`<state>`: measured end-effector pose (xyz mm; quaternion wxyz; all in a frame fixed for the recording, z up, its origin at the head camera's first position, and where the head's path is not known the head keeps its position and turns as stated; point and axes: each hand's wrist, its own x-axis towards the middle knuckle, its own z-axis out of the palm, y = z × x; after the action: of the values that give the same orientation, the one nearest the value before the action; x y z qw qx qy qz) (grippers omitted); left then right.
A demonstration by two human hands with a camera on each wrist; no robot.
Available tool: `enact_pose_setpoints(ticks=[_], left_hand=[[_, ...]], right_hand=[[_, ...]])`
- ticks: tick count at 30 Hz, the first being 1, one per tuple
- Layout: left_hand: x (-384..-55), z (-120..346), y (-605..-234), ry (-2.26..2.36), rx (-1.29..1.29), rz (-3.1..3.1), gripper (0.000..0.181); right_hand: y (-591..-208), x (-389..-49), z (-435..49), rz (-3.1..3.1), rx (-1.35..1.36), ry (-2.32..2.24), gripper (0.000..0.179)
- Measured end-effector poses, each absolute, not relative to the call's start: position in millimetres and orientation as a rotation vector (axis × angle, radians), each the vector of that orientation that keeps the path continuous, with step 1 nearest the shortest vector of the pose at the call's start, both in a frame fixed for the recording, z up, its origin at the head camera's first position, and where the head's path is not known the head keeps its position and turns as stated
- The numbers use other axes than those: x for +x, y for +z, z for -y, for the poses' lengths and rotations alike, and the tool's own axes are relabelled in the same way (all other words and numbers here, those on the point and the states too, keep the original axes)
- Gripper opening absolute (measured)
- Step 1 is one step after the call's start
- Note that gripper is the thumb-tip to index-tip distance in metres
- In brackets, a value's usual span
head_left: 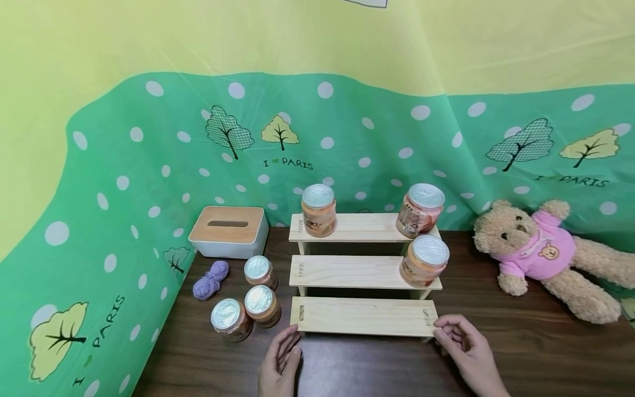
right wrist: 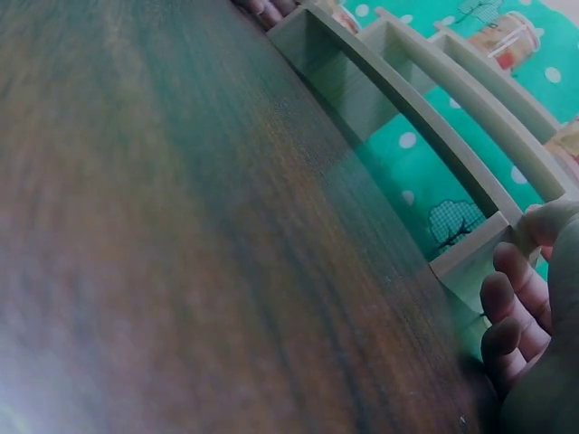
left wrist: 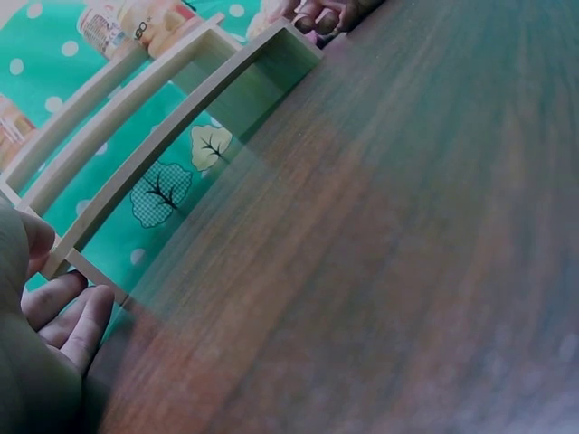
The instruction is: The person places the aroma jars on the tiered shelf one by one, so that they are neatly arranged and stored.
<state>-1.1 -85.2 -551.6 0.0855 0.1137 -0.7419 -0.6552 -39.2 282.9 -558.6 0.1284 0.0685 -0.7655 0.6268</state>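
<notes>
A pale wooden three-step display stand (head_left: 362, 316) stands on the table. My left hand (head_left: 280, 364) is at the front left corner of its lowest step, with fingers (left wrist: 56, 298) bent around the end. At the opposite end my right hand (head_left: 463, 350) holds the front right corner, its thumb at the front edge and its fingers (right wrist: 516, 285) curled along the side. On the top step sit a jar (head_left: 319, 212) at the left and another jar (head_left: 419, 212) at the right. A third jar (head_left: 424, 262) is at the right of the middle step. The lowest step is bare.
Left of the stand are three more silver-lidded jars (head_left: 263, 306) on the dark wood table (head_left: 501, 300). A purple yarn skein (head_left: 210, 280) and a tissue box (head_left: 228, 231) lie beyond them. At the right lies a teddy bear (head_left: 541, 248) in pink, against the green curtain (head_left: 362, 132).
</notes>
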Motion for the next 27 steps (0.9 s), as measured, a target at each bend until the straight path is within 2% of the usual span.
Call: enact_pose_setpoints(ticks=[9, 19, 27], left_hand=[[-0.6, 86.3, -552.0, -1.945, 0.302, 2.203, 0.033], [3.4, 90.1, -546.9, -1.979, 0.392, 2.252, 0.039], [13.6, 88.8, -550.9, -1.803, 0.192, 2.249, 0.032]], right_hand=[[-559.1, -40.4, -283.2, 2.219, 0.216, 1.845, 0.019], [-556.5, -39.4, -283.7, 2.293, 0.158, 1.833, 0.014], [-556.3, -39.6, -284.2, 2.292, 0.153, 1.836, 0.014]])
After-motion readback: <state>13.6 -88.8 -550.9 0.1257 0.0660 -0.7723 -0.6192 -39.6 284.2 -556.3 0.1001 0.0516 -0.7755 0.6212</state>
